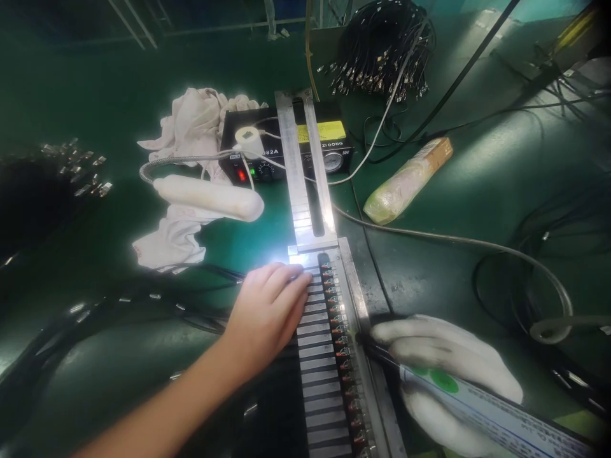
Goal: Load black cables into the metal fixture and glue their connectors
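A long metal slotted jig [322, 366] runs away from me, with a row of small wire ends [342, 340] along its right side. My left hand [267, 312], bare, lies over the jig's far left edge. Its fingers are close together and curled down at the slots; what lies under the fingertips is hidden. In a white glove, my right hand [453, 356] wraps round a labelled glue tube [482, 407] with a green dot. The tube's black tip points at the jig's right rail beside the wire ends. Black cables [210, 273] reach the jig from the left.
Behind the jig stands a black control box [267, 168] with a gauge, near a white glove [191, 121]. A wrapped block [408, 181] sits to the right. Cable bundles [386, 51] lie at the back and left. A thin hose [477, 242] curves across the right.
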The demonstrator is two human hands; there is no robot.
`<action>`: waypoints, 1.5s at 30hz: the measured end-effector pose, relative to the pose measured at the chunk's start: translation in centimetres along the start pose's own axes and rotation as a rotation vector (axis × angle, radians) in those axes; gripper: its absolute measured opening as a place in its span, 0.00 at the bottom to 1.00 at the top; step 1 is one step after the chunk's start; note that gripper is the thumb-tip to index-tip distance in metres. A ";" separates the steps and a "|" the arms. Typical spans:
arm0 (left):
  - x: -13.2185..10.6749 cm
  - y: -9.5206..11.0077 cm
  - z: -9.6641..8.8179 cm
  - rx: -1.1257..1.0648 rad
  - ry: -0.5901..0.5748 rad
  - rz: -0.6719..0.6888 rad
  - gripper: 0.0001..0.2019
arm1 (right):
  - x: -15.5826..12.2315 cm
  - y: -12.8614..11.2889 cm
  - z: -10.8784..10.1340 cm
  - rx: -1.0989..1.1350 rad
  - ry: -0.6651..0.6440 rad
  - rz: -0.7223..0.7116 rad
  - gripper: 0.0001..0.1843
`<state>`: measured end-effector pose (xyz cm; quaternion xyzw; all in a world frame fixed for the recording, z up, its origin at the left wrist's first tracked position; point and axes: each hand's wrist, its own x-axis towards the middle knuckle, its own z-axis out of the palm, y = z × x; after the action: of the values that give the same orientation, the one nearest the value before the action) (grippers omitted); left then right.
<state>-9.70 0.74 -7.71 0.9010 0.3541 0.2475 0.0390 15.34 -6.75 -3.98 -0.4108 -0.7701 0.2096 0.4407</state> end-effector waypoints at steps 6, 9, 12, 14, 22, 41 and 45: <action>-0.2 0.0 -0.1 -0.006 -0.003 -0.001 0.12 | -0.5 0.2 -0.1 -0.024 -0.031 -0.015 0.12; -0.2 0.0 -0.1 -0.007 -0.005 -0.003 0.12 | -1.0 0.3 -0.3 -0.020 -0.054 -0.024 0.13; -0.1 0.1 -0.1 -0.009 -0.005 -0.005 0.12 | -1.1 0.4 -0.3 -0.018 -0.047 -0.025 0.14; 0.0 0.1 -0.1 -0.007 0.000 0.001 0.11 | -1.0 0.4 -0.4 -0.022 -0.043 -0.032 0.14; 0.0 0.1 -0.1 -0.009 0.003 0.001 0.11 | -1.1 0.4 -0.5 -0.039 -0.063 -0.032 0.14; -0.1 0.0 0.0 -0.008 -0.001 -0.002 0.12 | -0.4 0.3 -0.2 -0.009 -0.027 -0.003 0.10; -0.1 0.0 0.0 -0.008 -0.001 0.001 0.11 | -0.1 0.1 0.0 -0.011 -0.001 0.001 0.09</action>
<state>-9.80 0.63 -7.73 0.9010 0.3528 0.2486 0.0425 15.43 -6.80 -4.14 -0.4133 -0.7713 0.2058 0.4381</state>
